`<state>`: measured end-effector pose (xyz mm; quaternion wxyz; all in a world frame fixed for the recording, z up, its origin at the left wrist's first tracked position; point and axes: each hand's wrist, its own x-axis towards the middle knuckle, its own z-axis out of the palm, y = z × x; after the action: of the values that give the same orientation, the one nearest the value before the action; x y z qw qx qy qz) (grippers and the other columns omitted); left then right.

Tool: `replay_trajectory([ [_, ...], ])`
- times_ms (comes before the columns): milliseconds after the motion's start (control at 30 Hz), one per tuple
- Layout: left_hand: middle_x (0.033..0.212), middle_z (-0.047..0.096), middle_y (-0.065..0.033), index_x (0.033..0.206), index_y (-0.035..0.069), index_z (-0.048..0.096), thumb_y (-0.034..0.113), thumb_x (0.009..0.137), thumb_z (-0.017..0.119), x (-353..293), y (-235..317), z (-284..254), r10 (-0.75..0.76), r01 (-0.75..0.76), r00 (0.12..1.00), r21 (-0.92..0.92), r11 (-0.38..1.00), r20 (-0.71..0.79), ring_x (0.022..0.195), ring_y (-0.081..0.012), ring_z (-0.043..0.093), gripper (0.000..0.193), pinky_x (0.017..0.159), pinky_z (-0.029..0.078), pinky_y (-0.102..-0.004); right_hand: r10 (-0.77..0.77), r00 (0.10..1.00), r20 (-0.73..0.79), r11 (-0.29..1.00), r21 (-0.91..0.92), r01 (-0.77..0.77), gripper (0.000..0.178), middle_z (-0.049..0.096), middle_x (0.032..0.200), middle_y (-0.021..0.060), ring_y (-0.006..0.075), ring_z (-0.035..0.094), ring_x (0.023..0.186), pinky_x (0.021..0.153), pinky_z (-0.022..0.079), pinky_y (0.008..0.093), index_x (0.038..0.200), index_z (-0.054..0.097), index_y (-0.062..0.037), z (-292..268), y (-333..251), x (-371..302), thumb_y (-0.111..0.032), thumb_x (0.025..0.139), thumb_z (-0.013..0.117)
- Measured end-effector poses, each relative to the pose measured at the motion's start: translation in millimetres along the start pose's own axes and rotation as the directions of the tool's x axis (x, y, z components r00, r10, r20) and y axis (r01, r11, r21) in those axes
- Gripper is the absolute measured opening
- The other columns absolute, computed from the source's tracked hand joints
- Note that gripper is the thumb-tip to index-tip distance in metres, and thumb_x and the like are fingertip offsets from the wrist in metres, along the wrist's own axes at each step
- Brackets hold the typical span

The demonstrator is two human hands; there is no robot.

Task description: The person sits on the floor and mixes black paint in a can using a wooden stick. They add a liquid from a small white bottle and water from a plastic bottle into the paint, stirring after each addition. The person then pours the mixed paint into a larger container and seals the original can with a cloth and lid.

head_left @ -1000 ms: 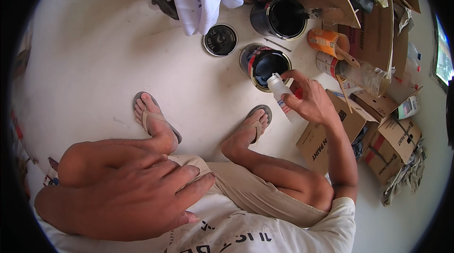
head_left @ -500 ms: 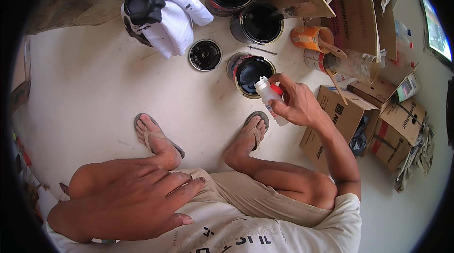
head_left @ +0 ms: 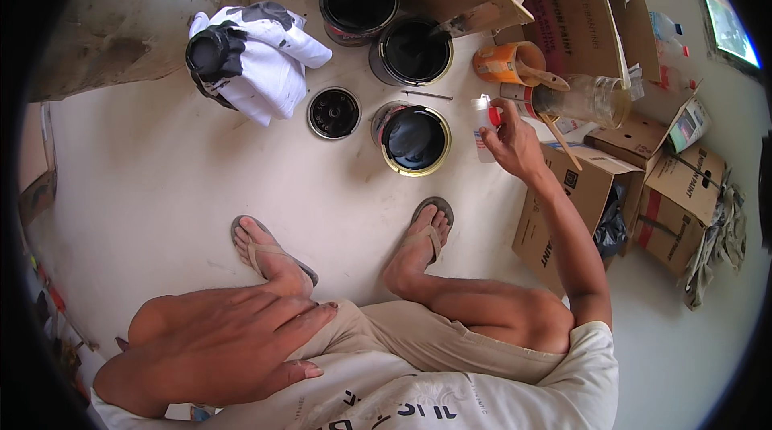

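From the head camera I saw the right hand (head_left: 515,144) with fingers wrapped around a small white bottle (head_left: 485,128), held upright just right of the open paint can (head_left: 416,140) on the floor; the left hand (head_left: 217,341) lay flat on the knee, fingers slightly spread, holding nothing.

I see even, soft daylight here, with faint shadows under the feet (head_left: 346,257) and paint cans (head_left: 415,139). Focus is sharp at centre. The fisheye bends edges strongly, and the rim falls into a black vignette.
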<state>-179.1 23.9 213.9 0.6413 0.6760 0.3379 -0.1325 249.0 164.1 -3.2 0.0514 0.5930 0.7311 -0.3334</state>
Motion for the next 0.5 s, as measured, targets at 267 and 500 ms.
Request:
replay_trajectory([
  [267,0.149,0.053,-0.0166,0.151,0.003,0.047,0.037,0.100,0.063,0,7,-1,-0.075,0.077,0.997,-0.058,0.995,0.037,0.130,-0.0351,0.055,0.063,0.111,0.045,-0.0463,-0.320,0.877,-0.357,0.941,-0.228,0.251,0.060,0.072,0.115,0.0187,0.0352,0.067,0.109,0.093,0.054,0.0437,0.143,0.054,-0.0054,23,-28,23,-0.031,0.093,0.073],
  [500,0.141,0.056,-0.0209,0.151,0.000,0.043,0.036,0.106,0.057,1,20,-6,-0.109,0.110,0.994,-0.034,0.993,0.024,0.128,-0.0389,0.056,0.059,0.111,0.044,-0.0484,0.081,0.949,-0.305,0.755,0.641,0.141,0.051,0.072,0.098,0.0140,0.0181,0.066,0.093,0.084,0.052,0.0360,0.126,0.067,0.0061,9,-86,106,-0.033,0.095,0.076],
])
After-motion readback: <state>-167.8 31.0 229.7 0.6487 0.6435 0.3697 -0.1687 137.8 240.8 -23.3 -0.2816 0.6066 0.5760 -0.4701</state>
